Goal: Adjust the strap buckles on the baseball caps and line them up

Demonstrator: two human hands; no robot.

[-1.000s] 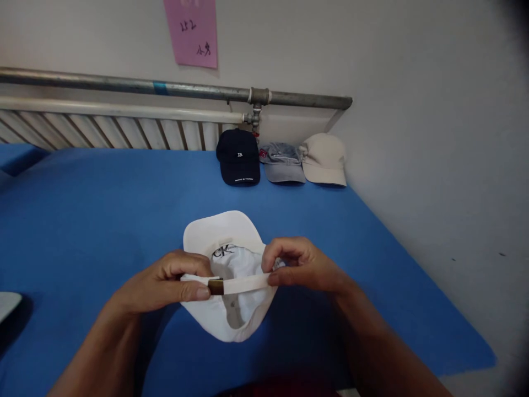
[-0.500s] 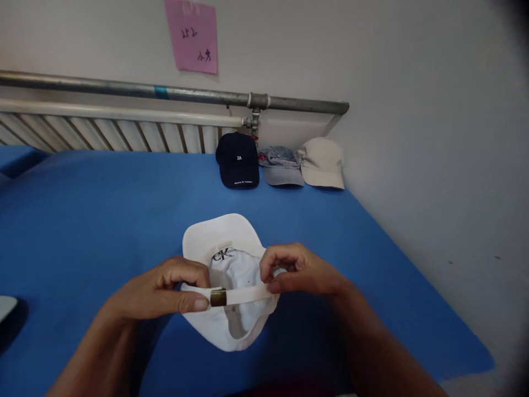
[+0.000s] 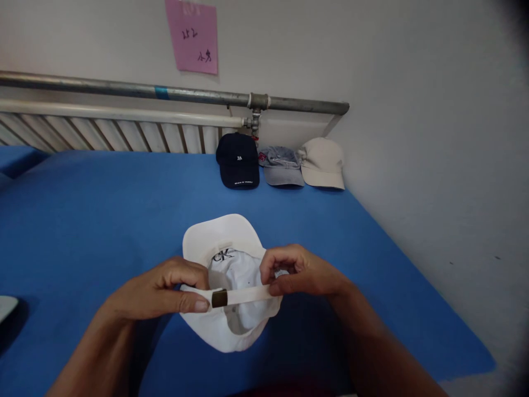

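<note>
A white cap (image 3: pixel 219 237) with a black logo lies on the blue table (image 3: pixel 103 209), its back strap (image 3: pixel 248 295) turned toward me. My left hand (image 3: pixel 165 289) pinches the strap's left end, thumb beside the brass buckle (image 3: pixel 219 298). Pinching the strap's right end is my right hand (image 3: pixel 297 271), its fingers curled over the cap's rim. The strap runs taut between both hands above the cap's opening.
Three caps stand at the table's far edge: a dark navy cap (image 3: pixel 238 161), a grey cap (image 3: pixel 281 166) and a beige cap (image 3: pixel 322 164). Behind them run a radiator (image 3: pixel 107 132) and a metal pipe (image 3: pixel 173 94). A pink note (image 3: pixel 192 36) hangs on the wall. A white object (image 3: pixel 6 306) sits at the left edge.
The buckle has slid a little to the right along the strap. Both hands keep their pinch, and the view has dropped slightly.
</note>
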